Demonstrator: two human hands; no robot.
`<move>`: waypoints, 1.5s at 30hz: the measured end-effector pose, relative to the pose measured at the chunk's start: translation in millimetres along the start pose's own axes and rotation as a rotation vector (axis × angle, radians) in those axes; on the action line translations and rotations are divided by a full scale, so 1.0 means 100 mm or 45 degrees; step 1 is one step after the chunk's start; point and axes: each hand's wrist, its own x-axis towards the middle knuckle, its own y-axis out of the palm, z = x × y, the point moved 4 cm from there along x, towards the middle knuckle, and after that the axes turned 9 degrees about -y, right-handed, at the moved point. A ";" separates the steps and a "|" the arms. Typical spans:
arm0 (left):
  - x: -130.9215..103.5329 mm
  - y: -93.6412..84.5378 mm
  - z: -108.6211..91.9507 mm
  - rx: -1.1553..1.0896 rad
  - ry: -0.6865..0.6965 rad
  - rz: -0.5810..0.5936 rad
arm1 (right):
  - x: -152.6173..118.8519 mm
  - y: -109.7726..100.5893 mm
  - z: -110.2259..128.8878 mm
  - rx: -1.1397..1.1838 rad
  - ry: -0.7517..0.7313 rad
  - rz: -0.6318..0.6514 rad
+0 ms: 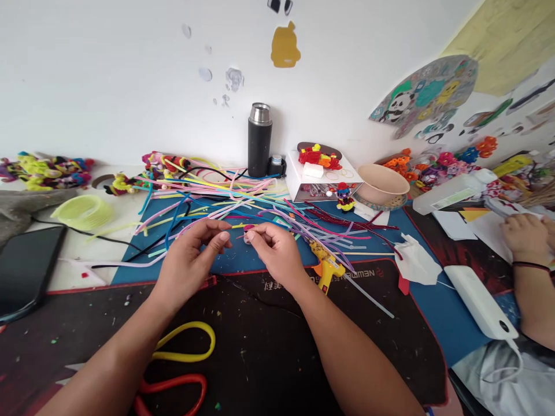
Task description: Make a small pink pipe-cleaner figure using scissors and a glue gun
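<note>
My right hand (pixel 277 248) is closed, with thumb and index finger pinching a small magenta pipe-cleaner piece (pixel 248 229) over the desk mat. Just to its left, my left hand (pixel 197 251) has bent fingers, with a gap between thumb and index finger; I make out nothing in it. Beyond both hands lies a loose pile of coloured pipe cleaners (pixel 217 202). To the right of my right hand rests a yellow glue gun (pixel 326 264), a clear glue stick (pixel 368 296) beside it. Near my left forearm are a yellow loop (pixel 208 342) and a red loop (pixel 199 393), like scissor handles.
A black thermos (pixel 259 141) stands by the wall, next to a white box (pixel 299 182). A beige bowl (pixel 384 184) and a small pipe-cleaner figure (pixel 344 197) are farther right. A phone (pixel 30 268) lies left. A co-worker's arm (pixel 531 289) and a white device (pixel 480 303) are at right.
</note>
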 end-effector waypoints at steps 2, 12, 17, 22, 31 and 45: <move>0.00 -0.02 -0.06 0.093 0.033 -0.026 | 0.00 -0.01 -0.01 -0.021 -0.002 -0.010; -0.06 0.05 -0.16 0.392 0.287 -0.014 | -0.04 0.04 0.02 -0.073 -0.102 0.025; -0.05 0.05 -0.16 0.399 0.225 0.019 | -0.05 0.05 -0.01 -0.111 -0.123 0.052; -0.07 0.07 -0.20 0.432 0.248 0.042 | -0.05 0.04 0.02 -0.163 -0.121 0.068; -0.06 0.09 -0.14 0.440 0.252 0.048 | -0.05 0.05 0.05 -0.145 -0.144 0.068; -0.11 0.08 -0.17 0.544 0.567 -0.064 | -0.06 0.05 0.04 -0.156 -0.131 0.095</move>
